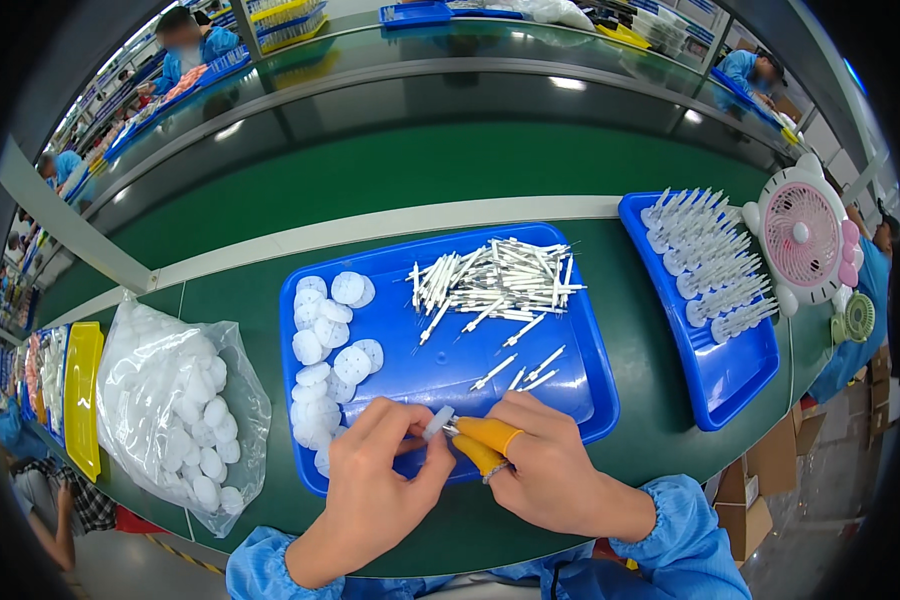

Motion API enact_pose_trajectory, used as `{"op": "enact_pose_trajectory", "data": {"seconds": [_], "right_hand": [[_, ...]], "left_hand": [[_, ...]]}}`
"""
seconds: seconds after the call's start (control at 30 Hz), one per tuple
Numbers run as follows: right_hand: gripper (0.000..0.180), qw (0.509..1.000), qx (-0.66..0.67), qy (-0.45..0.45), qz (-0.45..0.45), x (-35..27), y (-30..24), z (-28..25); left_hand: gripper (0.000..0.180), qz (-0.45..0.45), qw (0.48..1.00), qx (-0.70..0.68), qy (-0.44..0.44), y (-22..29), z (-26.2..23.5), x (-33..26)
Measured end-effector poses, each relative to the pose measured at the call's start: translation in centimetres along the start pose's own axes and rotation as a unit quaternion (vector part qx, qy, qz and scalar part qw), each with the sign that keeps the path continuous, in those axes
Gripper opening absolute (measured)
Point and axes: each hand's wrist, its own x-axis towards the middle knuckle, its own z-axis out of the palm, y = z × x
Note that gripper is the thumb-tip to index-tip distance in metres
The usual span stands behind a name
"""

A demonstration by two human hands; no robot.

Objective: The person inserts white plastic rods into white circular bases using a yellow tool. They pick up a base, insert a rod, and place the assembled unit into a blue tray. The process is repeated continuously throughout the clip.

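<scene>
My left hand (385, 475) pinches a small translucent white plastic disc (437, 421) between thumb and fingertips, above the near edge of a blue tray (400, 350). Close beside it, my right hand (550, 465) is closed around yellow-handled pliers (485, 435), their metal tips at the disc. Whether the jaws grip anything is too small to tell. Similar white discs (315, 410) lie along the tray's left side. A pile of thin white sticks with fine wire ends (490, 280) fills its far right, and several loose sticks (540, 370) lie nearer my right hand.
A clear bag of white discs (185, 420) lies left, beside a yellow tray (85, 400). At right, a second blue tray (715, 395) holds rows of discs with upright sticks (705, 255). Beyond it are a pink-white fan (800, 235) and a small green fan (855, 318). People work across the line.
</scene>
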Motion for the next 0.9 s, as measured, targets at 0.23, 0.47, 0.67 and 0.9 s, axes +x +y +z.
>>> {"op": "enact_pose_trajectory", "data": {"seconds": [0.23, 0.47, 0.67, 0.9], "right_hand": [[0.035, 0.998, -0.016, 0.054, 0.021, -0.2, -0.5, 1.4], [0.030, 0.992, -0.100, -0.056, 0.055, 0.3, 1.8, -4.1], [0.028, 0.975, -0.194, -0.089, 0.065, -0.5, 3.5, -5.1], [0.037, 0.990, -0.074, -0.104, 0.059, -0.4, 0.8, -5.0]], "left_hand": [[0.018, 0.020, 0.999, 0.033, 0.002, 0.1, 0.6, -0.7], [0.016, -0.067, 0.997, -0.025, 0.011, -0.3, -0.6, 0.3], [0.011, -0.070, 0.997, -0.042, -0.014, -0.3, -1.0, 0.8], [0.013, -0.140, 0.983, -0.112, -0.037, -0.2, -1.2, 0.7]]}}
